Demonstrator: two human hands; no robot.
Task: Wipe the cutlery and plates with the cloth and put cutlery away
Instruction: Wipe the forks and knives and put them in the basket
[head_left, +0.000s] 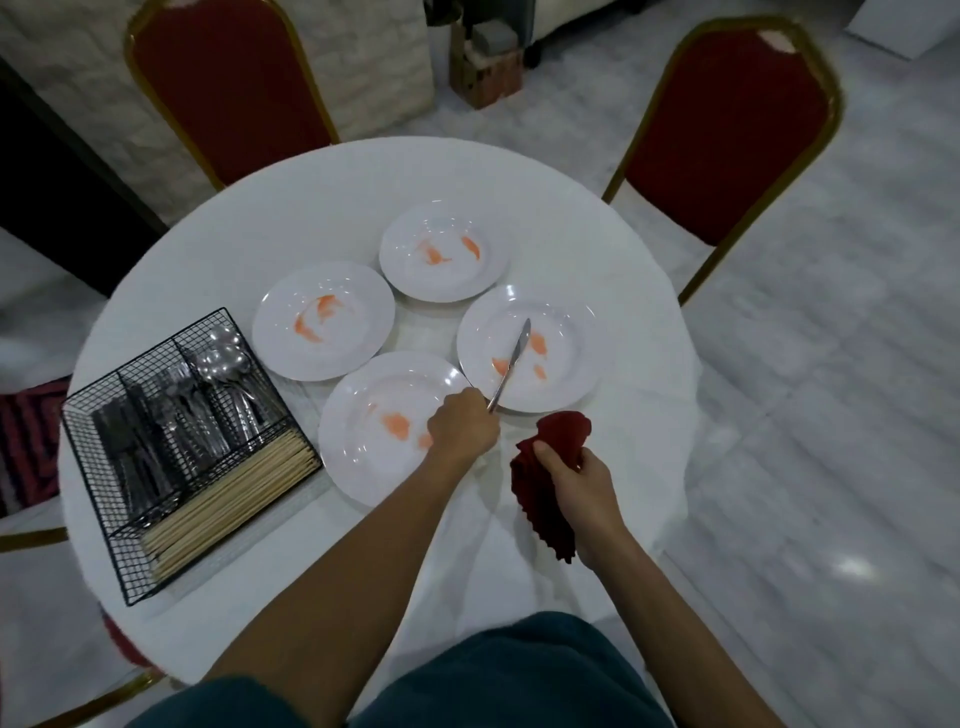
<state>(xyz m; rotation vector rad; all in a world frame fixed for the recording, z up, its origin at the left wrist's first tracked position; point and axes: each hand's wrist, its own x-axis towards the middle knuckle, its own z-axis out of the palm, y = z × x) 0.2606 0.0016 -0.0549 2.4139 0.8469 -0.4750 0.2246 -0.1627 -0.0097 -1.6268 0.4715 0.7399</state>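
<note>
We noted: L hand (462, 426) gripped knife (510, 364) by handle, blade ran to upper right over plate (584, 325). R hand (579, 483) clutched cloth (543, 499), just lower right of handle.

Table (332, 197): white. Four plates are listed as white, each smeared with orange: far plate (447, 291), left plate (275, 332), near plate (343, 467), right plate (584, 358). Cloth (537, 499): dark red. Knife (510, 365): silver. Wire caddy (93, 493): black grid. Chopsticks (234, 493): pale beige. Left chair (223, 93) and right chair (727, 135) are entered as red, gold-framed.
</note>
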